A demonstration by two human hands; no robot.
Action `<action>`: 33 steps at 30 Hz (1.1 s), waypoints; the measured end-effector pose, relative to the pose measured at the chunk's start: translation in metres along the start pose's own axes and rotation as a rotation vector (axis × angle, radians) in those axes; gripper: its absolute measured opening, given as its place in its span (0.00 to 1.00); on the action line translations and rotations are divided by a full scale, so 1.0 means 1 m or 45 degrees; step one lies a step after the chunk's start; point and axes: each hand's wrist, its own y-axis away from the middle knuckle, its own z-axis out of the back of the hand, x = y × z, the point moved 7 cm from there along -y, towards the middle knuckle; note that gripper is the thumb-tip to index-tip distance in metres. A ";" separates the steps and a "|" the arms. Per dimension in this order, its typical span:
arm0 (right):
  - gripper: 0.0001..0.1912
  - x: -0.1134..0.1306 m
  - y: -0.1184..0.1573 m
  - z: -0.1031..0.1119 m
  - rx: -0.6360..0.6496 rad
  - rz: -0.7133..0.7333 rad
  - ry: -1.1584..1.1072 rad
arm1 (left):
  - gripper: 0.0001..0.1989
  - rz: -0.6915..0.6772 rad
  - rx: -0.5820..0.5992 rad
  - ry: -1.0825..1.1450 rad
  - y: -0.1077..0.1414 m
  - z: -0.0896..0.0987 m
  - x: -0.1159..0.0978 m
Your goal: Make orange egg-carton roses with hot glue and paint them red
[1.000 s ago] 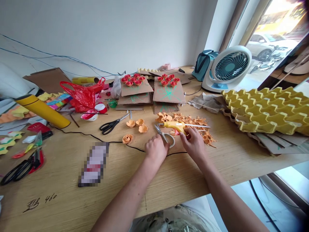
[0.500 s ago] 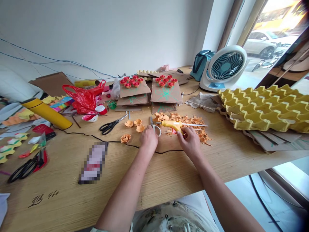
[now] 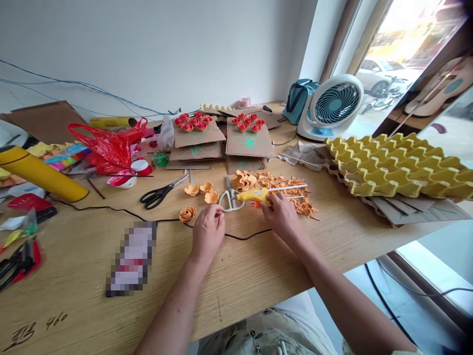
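Observation:
In my right hand (image 3: pixel 283 214) is a yellow hot glue gun (image 3: pixel 254 196), its nozzle pointing left and a white glue stick sticking out behind. My left hand (image 3: pixel 209 228) is just above the table, fingers loosely bent, with nothing visible in it. Just beyond its fingertips lie white-handled scissors (image 3: pixel 231 199), blades pointing away. Left of these are a rolled orange rose (image 3: pixel 187 213) and several open orange cup-shaped flowers (image 3: pixel 206 187). Orange scraps (image 3: pixel 288 185) and a stack of orange petal pieces (image 3: pixel 244 180) lie beyond the glue gun.
Black scissors (image 3: pixel 162 192) and a black cord (image 3: pixel 144 218) lie to the left, near a blurred-out flat object (image 3: pixel 133 256). Red flowers stand on cardboard pieces (image 3: pixel 247 143) behind. Yellow egg trays (image 3: pixel 402 167), a fan (image 3: pixel 336 106) and a red bag (image 3: pixel 111 148) surround the work area.
My left hand has let go of the white-handled scissors and drawn back to the left; they now lie on the table. The glue gun stays in my right hand. The view has shifted somewhat.

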 end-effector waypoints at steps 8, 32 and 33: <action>0.14 -0.024 0.000 0.012 -0.117 -0.118 0.053 | 0.08 -0.023 0.062 0.069 0.001 -0.008 -0.005; 0.13 -0.032 0.006 0.017 -0.232 -0.138 -0.261 | 0.18 -0.249 0.480 -0.559 -0.040 -0.097 -0.078; 0.13 -0.031 0.005 0.017 -0.233 -0.131 -0.257 | 0.18 -0.253 0.481 -0.569 -0.039 -0.097 -0.079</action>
